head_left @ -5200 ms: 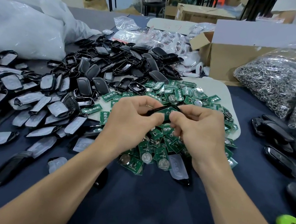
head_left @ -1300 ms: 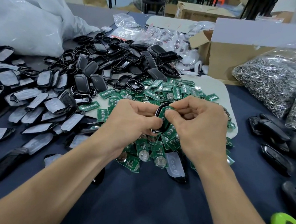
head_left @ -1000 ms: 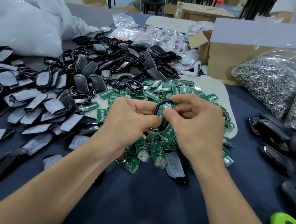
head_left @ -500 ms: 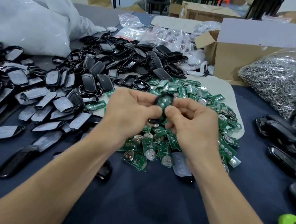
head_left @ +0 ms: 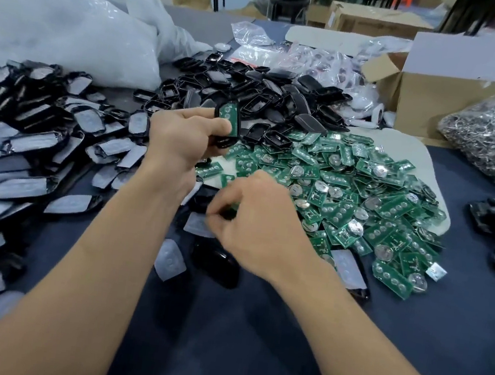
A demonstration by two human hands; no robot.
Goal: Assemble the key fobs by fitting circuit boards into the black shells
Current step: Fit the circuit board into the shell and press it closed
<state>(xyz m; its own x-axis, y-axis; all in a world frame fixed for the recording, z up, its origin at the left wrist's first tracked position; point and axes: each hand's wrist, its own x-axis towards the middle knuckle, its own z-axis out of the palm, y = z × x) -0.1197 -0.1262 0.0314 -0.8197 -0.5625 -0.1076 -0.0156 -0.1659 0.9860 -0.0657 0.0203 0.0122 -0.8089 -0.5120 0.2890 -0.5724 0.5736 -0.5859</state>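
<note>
Left hand (head_left: 183, 139) grips black shell (head_left: 223, 142) by lower end. Shell upright, green board (head_left: 228, 115) seated inside, round pads facing camera, at 12 o'clock of left hand. Right hand (head_left: 255, 223) blurred, fingers curled low over film-covered cover (head_left: 198, 225); grip unclear. Board pile (head_left: 364, 196) at 3 o'clock, shell heap (head_left: 268, 92) at 12, cover stack (head_left: 8, 156) at 9. Open blue cloth (head_left: 237, 327) at 6.

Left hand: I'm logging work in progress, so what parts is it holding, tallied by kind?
black shell: 1
green circuit board: 1, sitting inside that shell
Total: 2, both gripped by the left hand. The right hand is blurred over the table, so what it holds, if anything, cannot be told.
</note>
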